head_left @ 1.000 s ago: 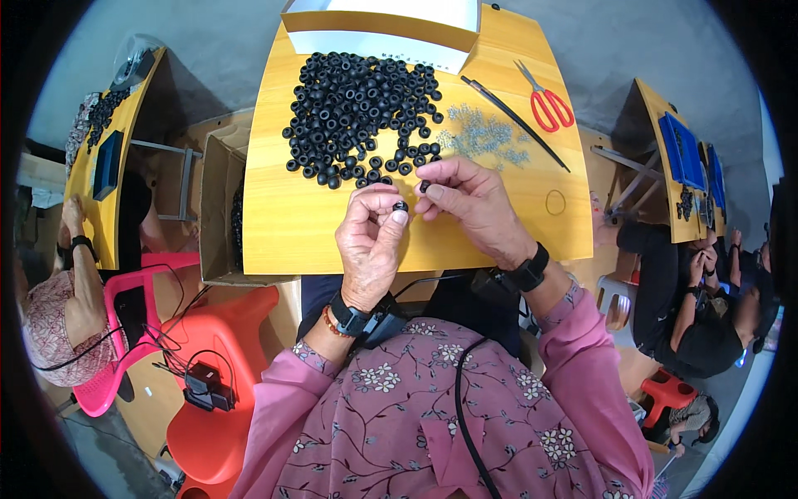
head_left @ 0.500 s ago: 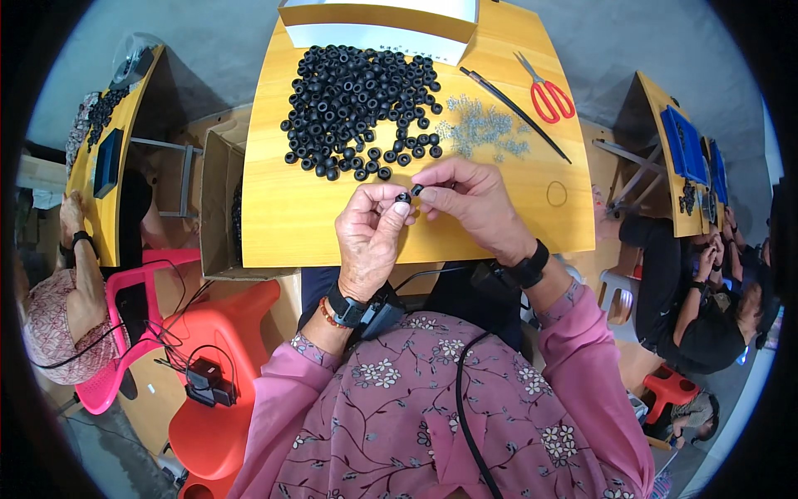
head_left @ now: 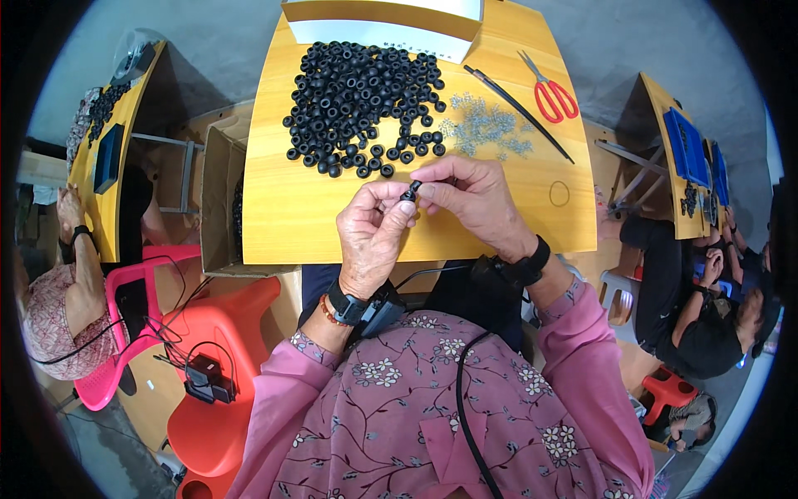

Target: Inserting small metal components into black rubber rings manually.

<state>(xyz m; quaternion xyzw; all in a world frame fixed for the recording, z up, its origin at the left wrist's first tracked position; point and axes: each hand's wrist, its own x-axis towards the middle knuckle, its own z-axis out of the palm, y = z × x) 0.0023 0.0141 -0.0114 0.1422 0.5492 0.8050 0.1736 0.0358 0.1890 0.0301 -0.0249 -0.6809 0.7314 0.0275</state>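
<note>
The yellow desk [head_left: 332,220] is the broadest thing here, spreading out around a heap of black rings [head_left: 357,96]. Just behind the heap sits a long white box [head_left: 382,32], its near wall facing the rings. The heap itself is closely packed, loosening into single rings along its near edge. Of the hands, the left hand [head_left: 371,223] is in front of the heap, nearly closed, thumb and forefinger pinching together; the right hand [head_left: 475,201], in front of the heap and toward its right, is curled in a similar pinch. To the right of the heap a slim black rod [head_left: 524,116] lies slantwise, a scatter of tiny pale bits [head_left: 490,125] between them, and farther right are red-handled scissors [head_left: 545,81]. A thin loop [head_left: 549,194] lies to the heap's front right. Smallest, in front of the heap, are the left hand's black piece [head_left: 406,196] and the right hand's black piece [head_left: 416,186], held close together; whether they touch, I cannot tell.
</note>
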